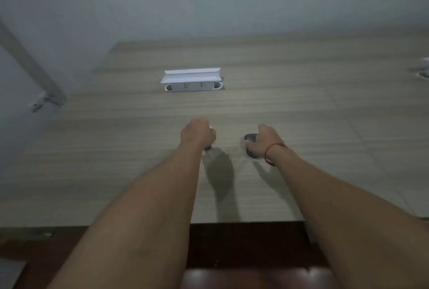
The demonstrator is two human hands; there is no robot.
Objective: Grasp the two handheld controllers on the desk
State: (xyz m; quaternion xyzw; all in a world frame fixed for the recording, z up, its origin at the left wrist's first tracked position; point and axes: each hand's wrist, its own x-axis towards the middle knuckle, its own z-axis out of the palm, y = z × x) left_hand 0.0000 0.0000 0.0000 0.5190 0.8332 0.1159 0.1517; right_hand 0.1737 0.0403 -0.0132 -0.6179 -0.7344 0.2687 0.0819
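On the wood-grain worktop (pixel 301 107), my right hand (pixel 261 141) curls its grip round a small dark rounded object (pixel 251 137); my left hand (pixel 198 133) is fisted round something small, too blurred to identify, near the white socket box (pixel 191 80).

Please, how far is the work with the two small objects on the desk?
Nothing looks finished. In hand: the left hand grips a small object, only its dark tip showing; the right hand grips a dark rounded object. The two stay apart, above the wooden desk. The blur hides what they are.
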